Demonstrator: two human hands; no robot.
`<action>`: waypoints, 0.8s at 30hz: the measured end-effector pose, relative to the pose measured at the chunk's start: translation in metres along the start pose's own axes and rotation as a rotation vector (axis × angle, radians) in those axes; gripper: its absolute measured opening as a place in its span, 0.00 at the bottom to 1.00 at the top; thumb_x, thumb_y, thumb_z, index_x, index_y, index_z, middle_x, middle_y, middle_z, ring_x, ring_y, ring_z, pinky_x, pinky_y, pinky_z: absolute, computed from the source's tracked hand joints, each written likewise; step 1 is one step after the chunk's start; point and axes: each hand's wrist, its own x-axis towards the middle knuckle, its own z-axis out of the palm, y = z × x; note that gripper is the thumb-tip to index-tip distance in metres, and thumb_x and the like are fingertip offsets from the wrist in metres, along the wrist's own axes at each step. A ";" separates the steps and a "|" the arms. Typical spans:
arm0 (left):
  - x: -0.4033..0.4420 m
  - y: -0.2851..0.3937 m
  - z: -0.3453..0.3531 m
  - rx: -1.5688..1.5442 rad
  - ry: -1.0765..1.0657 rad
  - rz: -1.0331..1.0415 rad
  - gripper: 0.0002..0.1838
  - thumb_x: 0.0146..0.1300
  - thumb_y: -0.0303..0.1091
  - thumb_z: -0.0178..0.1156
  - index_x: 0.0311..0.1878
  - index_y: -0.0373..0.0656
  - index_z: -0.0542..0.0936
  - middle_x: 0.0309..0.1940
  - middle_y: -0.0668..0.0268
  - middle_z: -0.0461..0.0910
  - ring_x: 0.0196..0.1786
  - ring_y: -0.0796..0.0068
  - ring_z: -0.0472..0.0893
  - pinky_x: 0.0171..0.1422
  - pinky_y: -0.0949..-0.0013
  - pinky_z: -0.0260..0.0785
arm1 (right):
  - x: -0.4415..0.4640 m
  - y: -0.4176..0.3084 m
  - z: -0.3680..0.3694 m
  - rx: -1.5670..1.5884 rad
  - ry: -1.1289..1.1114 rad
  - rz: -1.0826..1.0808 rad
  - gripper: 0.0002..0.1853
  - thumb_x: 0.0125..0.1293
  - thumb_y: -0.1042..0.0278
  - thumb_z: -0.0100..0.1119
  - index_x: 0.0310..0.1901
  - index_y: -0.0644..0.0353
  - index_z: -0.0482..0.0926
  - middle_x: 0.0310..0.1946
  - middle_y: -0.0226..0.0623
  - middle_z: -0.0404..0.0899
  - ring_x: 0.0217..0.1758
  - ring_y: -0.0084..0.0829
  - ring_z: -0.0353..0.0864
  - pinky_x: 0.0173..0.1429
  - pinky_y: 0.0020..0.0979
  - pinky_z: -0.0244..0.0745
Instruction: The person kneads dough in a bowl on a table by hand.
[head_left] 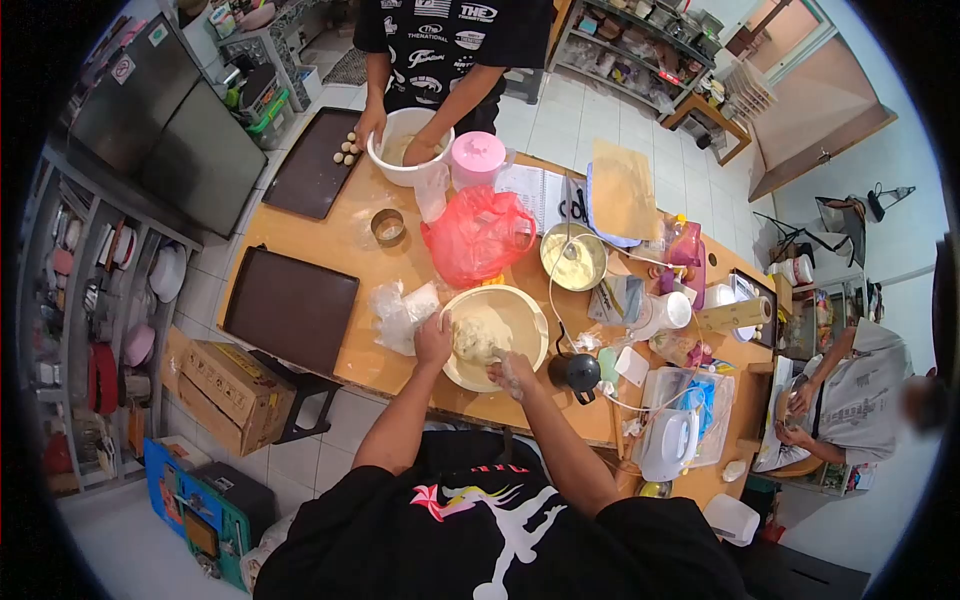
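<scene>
A cream-coloured mixing bowl (537,335) stands at the table's near edge, with a pale, floury dough mixture (478,335) inside. My left hand (433,342) grips the bowl's left rim. My right hand (512,374) is over the near right side of the bowl, its fingers dusted white and close to the mixture. Those fingers are partly blurred, so their grip is unclear. Left of the bowl lies a clear plastic bag of white powder (408,305). Just beyond the bowl sits a red plastic bag (478,238). To the right is a metal bowl of pale yellow mixture (575,262).
Two dark baking trays (290,308) lie at left, the far one bearing several dough balls (347,150). Across the table, a co-worker's hands are at a white bowl (378,160). A black hand mixer (580,373) and its cord lie at right. Another person (850,390) sits farther right.
</scene>
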 end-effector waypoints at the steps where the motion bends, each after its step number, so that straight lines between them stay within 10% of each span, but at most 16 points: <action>1: -0.001 0.001 -0.001 -0.006 0.003 0.006 0.22 0.71 0.48 0.51 0.43 0.35 0.81 0.36 0.43 0.81 0.41 0.40 0.80 0.48 0.46 0.70 | 0.001 0.001 0.002 0.034 -0.053 -0.026 0.17 0.65 0.63 0.60 0.48 0.68 0.71 0.36 0.42 0.79 0.36 0.37 0.84 0.37 0.31 0.81; 9: 0.000 -0.002 0.003 0.059 -0.020 -0.005 0.23 0.72 0.49 0.49 0.43 0.36 0.80 0.36 0.44 0.82 0.42 0.41 0.80 0.47 0.46 0.70 | 0.004 -0.017 0.036 -0.829 0.117 -0.553 0.16 0.60 0.62 0.63 0.42 0.67 0.78 0.40 0.50 0.82 0.39 0.36 0.85 0.41 0.35 0.80; 15: 0.002 0.003 -0.003 0.082 -0.080 -0.048 0.23 0.71 0.49 0.49 0.41 0.37 0.80 0.36 0.44 0.82 0.42 0.39 0.80 0.47 0.45 0.70 | 0.024 -0.039 0.058 -1.357 0.262 -0.557 0.24 0.57 0.51 0.64 0.45 0.64 0.81 0.45 0.54 0.82 0.46 0.47 0.84 0.51 0.45 0.78; 24: 0.000 0.002 -0.001 0.043 -0.001 0.031 0.22 0.71 0.47 0.50 0.34 0.36 0.78 0.30 0.44 0.80 0.37 0.38 0.79 0.43 0.43 0.68 | 0.075 -0.045 0.057 -1.292 0.303 -0.414 0.19 0.57 0.53 0.63 0.36 0.65 0.84 0.38 0.50 0.85 0.42 0.42 0.86 0.48 0.43 0.80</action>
